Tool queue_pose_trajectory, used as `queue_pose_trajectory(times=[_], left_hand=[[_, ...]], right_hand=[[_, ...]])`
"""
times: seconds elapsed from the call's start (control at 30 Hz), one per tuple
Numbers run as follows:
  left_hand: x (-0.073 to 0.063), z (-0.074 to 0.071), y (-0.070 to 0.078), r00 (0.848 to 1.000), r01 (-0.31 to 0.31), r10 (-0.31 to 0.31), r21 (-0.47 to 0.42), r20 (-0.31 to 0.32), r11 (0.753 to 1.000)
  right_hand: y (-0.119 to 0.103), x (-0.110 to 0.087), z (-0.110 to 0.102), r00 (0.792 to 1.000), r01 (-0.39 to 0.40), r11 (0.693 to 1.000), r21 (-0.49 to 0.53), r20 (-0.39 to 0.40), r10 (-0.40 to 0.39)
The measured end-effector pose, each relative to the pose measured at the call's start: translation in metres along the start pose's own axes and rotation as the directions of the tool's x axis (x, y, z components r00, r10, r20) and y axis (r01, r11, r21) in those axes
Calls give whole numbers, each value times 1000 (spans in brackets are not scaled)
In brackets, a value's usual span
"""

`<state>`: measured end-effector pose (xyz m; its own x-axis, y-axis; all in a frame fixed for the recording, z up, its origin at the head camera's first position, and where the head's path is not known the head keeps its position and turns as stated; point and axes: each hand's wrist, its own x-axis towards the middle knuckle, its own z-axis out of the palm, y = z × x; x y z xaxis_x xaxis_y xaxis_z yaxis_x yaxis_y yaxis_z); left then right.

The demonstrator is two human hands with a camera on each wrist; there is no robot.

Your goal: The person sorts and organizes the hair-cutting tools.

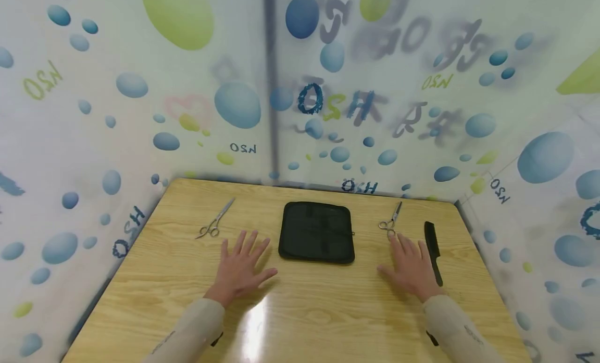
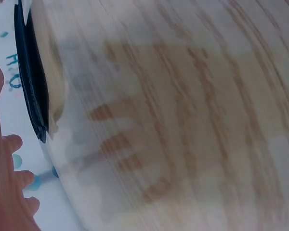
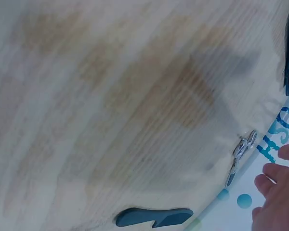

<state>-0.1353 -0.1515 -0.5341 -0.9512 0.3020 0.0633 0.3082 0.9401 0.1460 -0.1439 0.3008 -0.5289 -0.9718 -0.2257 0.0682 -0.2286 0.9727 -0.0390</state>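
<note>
My left hand (image 1: 241,269) hovers over the wooden table with its fingers spread, between a pair of scissors (image 1: 216,221) and a flat black zippered case (image 1: 317,233). On the other side of the case, my right hand (image 1: 410,266) is held with fingers apart, its fingertips near a second, smaller pair of scissors (image 1: 391,220). A black comb (image 1: 433,252) lies just right of that hand. Neither hand holds anything. In the left wrist view the case (image 2: 31,72) shows edge-on past the hand. The right wrist view shows the comb (image 3: 154,217) and the smaller scissors (image 3: 241,156).
The wooden table (image 1: 309,321) has a bright glare streak near its front. Pale walls (image 1: 197,82) printed with blue and green spots and letters enclose it at the back and both sides.
</note>
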Motion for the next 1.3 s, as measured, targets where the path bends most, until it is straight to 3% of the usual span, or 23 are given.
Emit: queue_pose_trajectory(times=[0.1, 0.4, 0.67, 1.3], left_hand=[[1, -2, 3, 1000, -6, 6, -8, 3, 1000], [2, -1, 10, 1000, -28, 28, -11, -4, 1000], [2, 0, 11, 999, -30, 30, -8, 12, 1000], [-3, 0, 10, 998, -49, 49, 2, -33, 999]], right_hand=[[3, 7, 0, 1000, -17, 1000, -1, 13, 17], [21, 30, -5, 981, -133, 991, 28, 148, 127], [34, 44, -5, 981, -143, 990, 17, 135, 140], [38, 72, -1, 984, -159, 987, 17, 85, 157]])
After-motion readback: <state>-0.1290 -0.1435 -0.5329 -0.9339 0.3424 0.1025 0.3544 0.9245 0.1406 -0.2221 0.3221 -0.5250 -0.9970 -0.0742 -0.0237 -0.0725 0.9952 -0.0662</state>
